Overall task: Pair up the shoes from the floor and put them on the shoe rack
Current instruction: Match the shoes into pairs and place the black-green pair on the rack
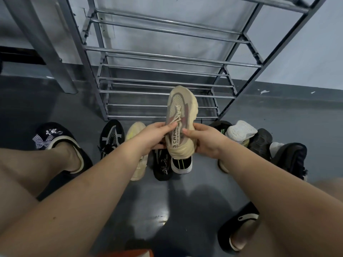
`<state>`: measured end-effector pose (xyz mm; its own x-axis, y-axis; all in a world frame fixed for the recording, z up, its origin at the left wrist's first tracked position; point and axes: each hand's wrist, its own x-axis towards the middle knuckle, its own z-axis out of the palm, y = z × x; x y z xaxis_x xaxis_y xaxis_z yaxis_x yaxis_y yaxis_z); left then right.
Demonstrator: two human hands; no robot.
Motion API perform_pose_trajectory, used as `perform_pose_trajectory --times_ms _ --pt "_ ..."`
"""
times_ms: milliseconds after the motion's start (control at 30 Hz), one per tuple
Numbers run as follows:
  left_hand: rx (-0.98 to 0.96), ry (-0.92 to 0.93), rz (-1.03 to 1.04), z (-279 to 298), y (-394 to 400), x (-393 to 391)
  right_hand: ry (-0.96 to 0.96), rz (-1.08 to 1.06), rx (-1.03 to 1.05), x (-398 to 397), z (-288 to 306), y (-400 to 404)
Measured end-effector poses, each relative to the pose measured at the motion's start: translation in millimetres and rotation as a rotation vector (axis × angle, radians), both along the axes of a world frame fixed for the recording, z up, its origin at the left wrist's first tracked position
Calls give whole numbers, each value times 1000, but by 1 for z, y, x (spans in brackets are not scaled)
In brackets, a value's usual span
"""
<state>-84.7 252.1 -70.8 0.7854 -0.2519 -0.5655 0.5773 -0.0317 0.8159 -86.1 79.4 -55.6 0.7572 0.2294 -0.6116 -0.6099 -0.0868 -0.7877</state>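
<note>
A beige sneaker (181,119) is held clear of the floor (167,197), toe toward 12 o'clock and the bare shoe rack (163,80), left hand (154,135) and right hand (202,140) closed around its sides, thumbs on the laces. Its likely mate, a beige shoe (137,164), lies at 8 o'clock, half hidden by the left forearm. Dark and white shoes (241,131) crowd at 3 o'clock, overlapping and hard to separate.

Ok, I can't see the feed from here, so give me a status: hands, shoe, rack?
Both hands, left and right, gripping one beige sneaker, toe toward shoe rack. Rack shelves bare. Likely mate, beige shoe, on floor. Nothing blocking.
</note>
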Motion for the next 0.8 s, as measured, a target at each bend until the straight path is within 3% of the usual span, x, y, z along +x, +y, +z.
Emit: perform_pose_trajectory --times_ms 367,800 --pt "-169 64 -14 -15 -1 -3 29 -111 76 9 3 -3" --pt "-124 107 -118 -28 -8 -10 128 -168 -132 -1 -2 -23"
